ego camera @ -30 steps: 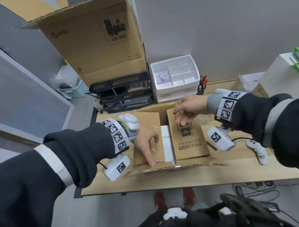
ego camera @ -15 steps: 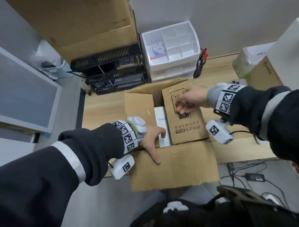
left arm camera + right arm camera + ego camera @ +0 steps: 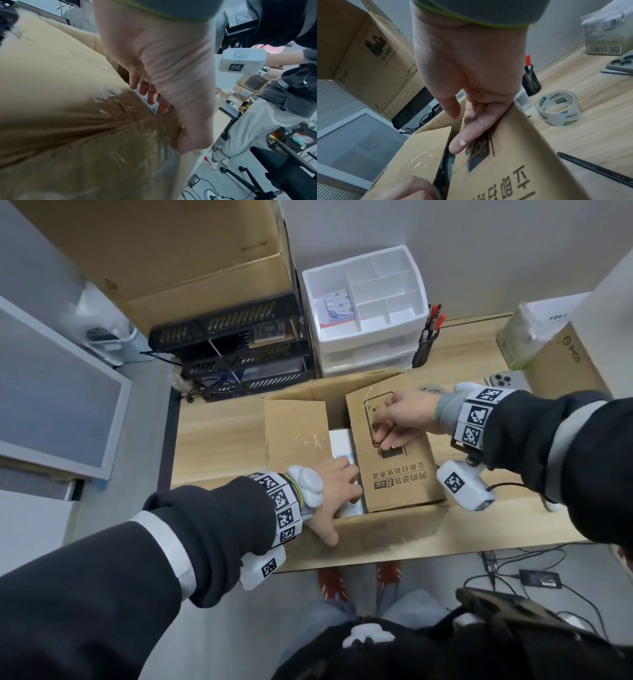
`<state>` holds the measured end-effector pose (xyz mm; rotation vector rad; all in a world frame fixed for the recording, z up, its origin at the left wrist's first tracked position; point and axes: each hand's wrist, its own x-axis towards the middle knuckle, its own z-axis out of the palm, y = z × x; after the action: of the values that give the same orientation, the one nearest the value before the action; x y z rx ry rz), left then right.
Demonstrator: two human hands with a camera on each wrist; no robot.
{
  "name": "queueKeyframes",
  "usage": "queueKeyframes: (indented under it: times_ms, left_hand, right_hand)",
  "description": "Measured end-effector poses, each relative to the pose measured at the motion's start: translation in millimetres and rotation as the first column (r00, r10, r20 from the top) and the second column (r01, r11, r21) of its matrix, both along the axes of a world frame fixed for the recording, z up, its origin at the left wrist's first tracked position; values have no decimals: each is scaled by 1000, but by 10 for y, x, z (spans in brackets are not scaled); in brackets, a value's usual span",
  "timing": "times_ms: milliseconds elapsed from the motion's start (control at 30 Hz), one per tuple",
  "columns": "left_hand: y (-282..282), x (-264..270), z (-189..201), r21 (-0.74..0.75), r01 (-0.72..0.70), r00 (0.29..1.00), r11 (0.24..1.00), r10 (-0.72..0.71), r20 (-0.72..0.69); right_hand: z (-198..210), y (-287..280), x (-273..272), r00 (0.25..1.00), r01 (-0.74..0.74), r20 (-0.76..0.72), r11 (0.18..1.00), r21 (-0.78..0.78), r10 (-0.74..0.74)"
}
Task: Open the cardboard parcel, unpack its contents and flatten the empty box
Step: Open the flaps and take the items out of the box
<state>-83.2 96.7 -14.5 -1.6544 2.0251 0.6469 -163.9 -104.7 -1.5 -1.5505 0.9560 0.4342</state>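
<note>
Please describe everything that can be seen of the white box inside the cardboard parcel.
The white box lies inside the parcel, seen only through the gap between the two top flaps. It looks like smooth printed card with blue letters, mostly covered. The left hand reaches into the gap and its fingers touch the box. The rest is hidden.

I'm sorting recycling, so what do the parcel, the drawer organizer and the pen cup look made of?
Parcel: brown corrugated cardboard, matte; fluting shows along a flap edge, glossy clear tape remnants. Drawer organizer: white plastic by its look, smooth and slightly shiny. Pen cup: black perforated mesh, probably metal.
</note>
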Motion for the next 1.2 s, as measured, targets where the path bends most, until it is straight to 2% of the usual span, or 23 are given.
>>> queueKeyframes:
  times_ms: [167,333,500,633,800,967,1033,1100,1200]
  left_hand:
    - [53,13,12,-32,-101,993,994,99,-59]
    - [-27,62,211,-97,-94,992,991,85,-97]
    - [-81,69,494,-132,-134,988,982,122,-93]
    - [-44,157,629,-204,-110,989,973,86,-123]
    - [22,270,843,-174,-30,999,984,36,34]
    - [92,345,1056,-124,-23,980,992,46,192]
    - [175,408,1085,-115,-103,967,988,126,221]
    - [273,502,1089,-89,-258,942,962,270,199]
    - [466,672,1023,38,-450,872,892,430,232]
  right_hand:
    - [62,87,102,996,-80,-35,997,-13,79]
    - [127,299,267,971,-233,-47,973,3,233]
    - [267,492,342,881,-467,-121,880,-83,457]
    - [341,545,349,819,-570,-174,811,-132,548]
    - [367,536,399,760,-646,-255,741,-186,598]
    - [409,525,451,722,-690,-285,691,-217,631]
    - [418,523,464,702,-710,-294,669,-219,649]
    - [441,522,469,689,-723,-296,655,-220,661]
    - [461,528,466,665,-745,-310,631,-215,679]
